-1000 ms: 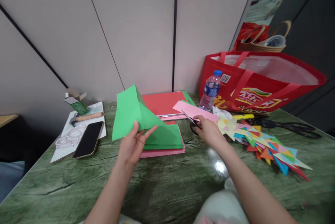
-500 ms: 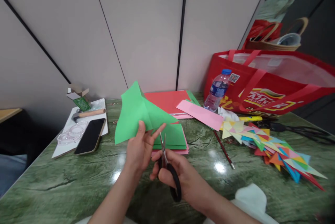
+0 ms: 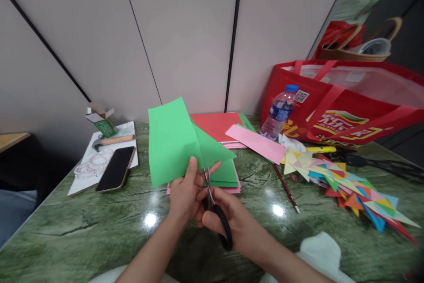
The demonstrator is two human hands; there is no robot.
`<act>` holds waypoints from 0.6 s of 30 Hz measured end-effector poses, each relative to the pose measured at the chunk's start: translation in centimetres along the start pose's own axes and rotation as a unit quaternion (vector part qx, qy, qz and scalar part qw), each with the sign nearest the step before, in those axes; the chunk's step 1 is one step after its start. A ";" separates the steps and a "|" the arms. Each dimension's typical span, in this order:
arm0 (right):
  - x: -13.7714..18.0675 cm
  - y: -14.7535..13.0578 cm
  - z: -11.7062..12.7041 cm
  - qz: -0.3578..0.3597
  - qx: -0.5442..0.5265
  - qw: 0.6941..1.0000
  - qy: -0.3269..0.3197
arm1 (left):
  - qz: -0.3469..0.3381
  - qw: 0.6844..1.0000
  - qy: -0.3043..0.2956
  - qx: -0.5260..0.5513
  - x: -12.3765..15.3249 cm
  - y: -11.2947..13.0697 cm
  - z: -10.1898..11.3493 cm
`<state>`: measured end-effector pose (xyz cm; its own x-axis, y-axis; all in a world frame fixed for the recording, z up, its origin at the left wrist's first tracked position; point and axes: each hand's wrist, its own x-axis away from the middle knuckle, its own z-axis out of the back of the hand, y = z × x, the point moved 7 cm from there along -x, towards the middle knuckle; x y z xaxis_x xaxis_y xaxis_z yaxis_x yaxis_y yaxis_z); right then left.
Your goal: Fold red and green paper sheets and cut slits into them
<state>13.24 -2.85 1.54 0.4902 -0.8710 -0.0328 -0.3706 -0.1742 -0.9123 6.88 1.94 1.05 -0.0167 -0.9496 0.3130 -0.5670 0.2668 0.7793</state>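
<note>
My left hand pinches the lower edge of a folded green sheet of paper, held up above the green marble table. My right hand grips black-handled scissors, blades pointing up at the sheet's bottom edge beside my left thumb. Under the raised sheet lies a stack of green and pink paper.
A phone, beads and a hammer rest on a white sheet at left. Red paper, a pink strip, a water bottle, a red bag, a pencil, coloured paper triangles and second scissors lie right.
My right hand picked the scissors up from beside the pink strip and brought them to the green sheet's lower edge. My left hand turned the sheet more upright.
</note>
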 end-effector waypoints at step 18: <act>0.1 -1.1 1.4 -0.014 0.047 0.998 0.038 | -0.098 0.988 0.092 -0.076 0.9 0.5 0.4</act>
<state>14.80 -2.11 2.01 0.4369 -0.8993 0.0207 -0.2796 -0.1576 -0.9471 6.24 1.18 1.53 0.2395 -0.9431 0.2306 -0.4136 0.1158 0.9031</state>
